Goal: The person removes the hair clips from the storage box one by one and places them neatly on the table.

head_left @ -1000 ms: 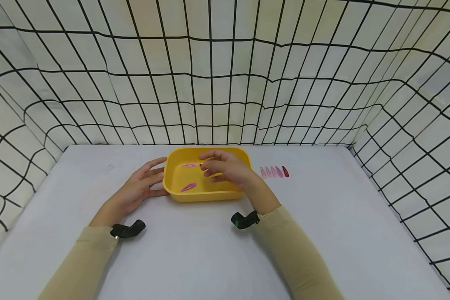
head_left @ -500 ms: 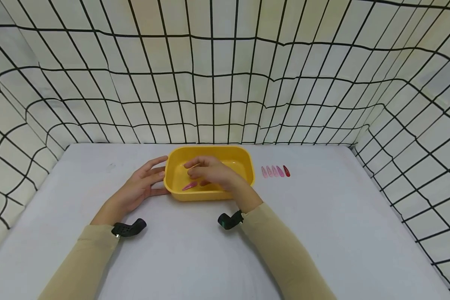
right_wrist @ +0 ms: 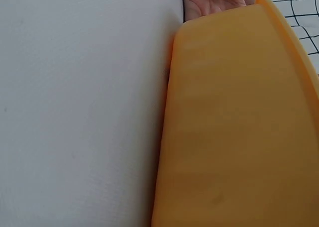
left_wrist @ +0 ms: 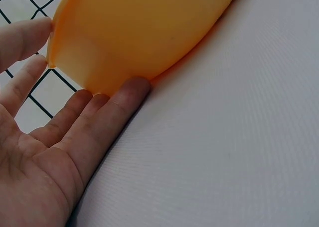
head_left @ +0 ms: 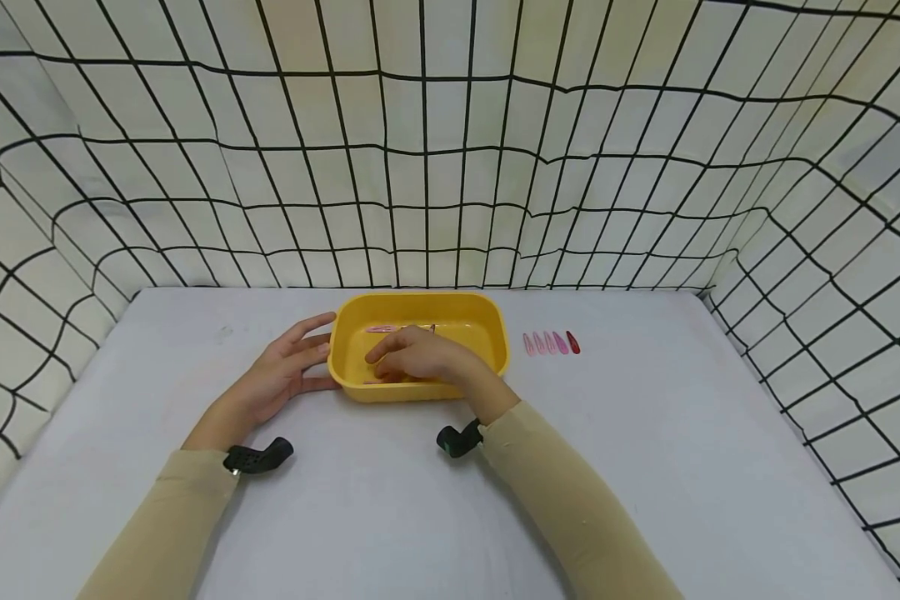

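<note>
The yellow tray stands on the white table. My left hand rests against its left side with spread, nearly straight fingers; the left wrist view shows the fingertips touching the orange-looking wall. My right hand reaches inside, fingers bent down at the front left over a pink hair clip, mostly hidden; whether they pinch it is unclear. Another pink clip lies towards the back, and a small dark-looking piece shows behind the right hand. In the right wrist view the tray wall hides that hand.
Right of the tray, several pink clips and a dark red clip lie in a row on the white table. Black netting over pale cloth surrounds the back and sides.
My right hand has moved left and down inside the tray, onto the front pink clip, which lies flatter and closer to the front wall. My left hand has stayed at the tray's side.
</note>
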`<state>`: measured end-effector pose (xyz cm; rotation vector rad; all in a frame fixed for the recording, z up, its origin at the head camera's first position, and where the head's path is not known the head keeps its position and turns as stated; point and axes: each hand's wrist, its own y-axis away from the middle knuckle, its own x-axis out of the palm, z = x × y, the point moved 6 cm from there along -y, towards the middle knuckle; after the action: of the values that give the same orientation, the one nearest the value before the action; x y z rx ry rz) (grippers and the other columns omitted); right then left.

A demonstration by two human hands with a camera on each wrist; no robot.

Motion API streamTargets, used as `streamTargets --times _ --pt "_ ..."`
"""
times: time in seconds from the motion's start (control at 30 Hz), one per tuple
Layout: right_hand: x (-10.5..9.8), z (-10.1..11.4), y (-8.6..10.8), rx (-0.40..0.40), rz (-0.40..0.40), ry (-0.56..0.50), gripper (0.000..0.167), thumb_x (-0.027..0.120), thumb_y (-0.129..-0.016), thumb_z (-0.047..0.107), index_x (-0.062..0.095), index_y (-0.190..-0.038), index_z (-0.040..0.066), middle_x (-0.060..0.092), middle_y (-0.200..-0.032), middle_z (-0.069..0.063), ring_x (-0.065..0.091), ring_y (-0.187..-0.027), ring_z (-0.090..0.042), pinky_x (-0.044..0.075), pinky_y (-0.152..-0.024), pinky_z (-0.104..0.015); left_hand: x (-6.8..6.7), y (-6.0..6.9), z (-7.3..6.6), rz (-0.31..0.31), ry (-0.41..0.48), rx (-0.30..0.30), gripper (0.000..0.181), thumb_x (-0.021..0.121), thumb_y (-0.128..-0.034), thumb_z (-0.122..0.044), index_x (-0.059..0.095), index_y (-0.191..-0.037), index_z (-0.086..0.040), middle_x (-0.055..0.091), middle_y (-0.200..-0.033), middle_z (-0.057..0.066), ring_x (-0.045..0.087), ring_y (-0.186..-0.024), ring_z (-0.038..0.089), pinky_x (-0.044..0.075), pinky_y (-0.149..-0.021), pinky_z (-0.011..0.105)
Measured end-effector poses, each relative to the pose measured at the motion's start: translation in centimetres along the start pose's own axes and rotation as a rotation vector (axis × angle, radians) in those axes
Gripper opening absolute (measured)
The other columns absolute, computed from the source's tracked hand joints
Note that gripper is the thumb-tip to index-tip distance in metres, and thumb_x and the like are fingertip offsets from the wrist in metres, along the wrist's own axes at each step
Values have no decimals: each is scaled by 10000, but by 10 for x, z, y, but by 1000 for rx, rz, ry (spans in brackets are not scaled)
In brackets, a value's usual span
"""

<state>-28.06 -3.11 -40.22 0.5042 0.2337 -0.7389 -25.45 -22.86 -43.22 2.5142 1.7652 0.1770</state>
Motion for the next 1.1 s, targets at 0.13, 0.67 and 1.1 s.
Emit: streamTargets --times 0.13,0.67,1.1 --pt "3 1 -3 3 14 77 230 653 -960 232 740 -1159 157 721 -1047 75 615 -958 -129 489 -890 -253 0 0 0 5 0 -1 589 530 -1047 -250 262 -1571 -231 219 -1608 215 597 -1200 142 574 -919 440" --pt "11 13 -7 -26 87 231 176 678 -952 207 770 -1101 226 691 -1047 114 547 -992 -130 449 -879 -250 -1 0 1 16 26 10 569 522 -1050 -219 276 -1563 -221 230 -1595 218 609 -1195 142 578 -912 438" --pt "5 10 -6 -45 34 -65 173 740 -899 129 737 -1071 111 713 -954 -27 615 -794 -181 529 -717 -230 -1 0 0 11 7 8 552 531 -1046 -227 296 -1545 -212 250 -1585 213 623 -1165 131 580 -906 443"
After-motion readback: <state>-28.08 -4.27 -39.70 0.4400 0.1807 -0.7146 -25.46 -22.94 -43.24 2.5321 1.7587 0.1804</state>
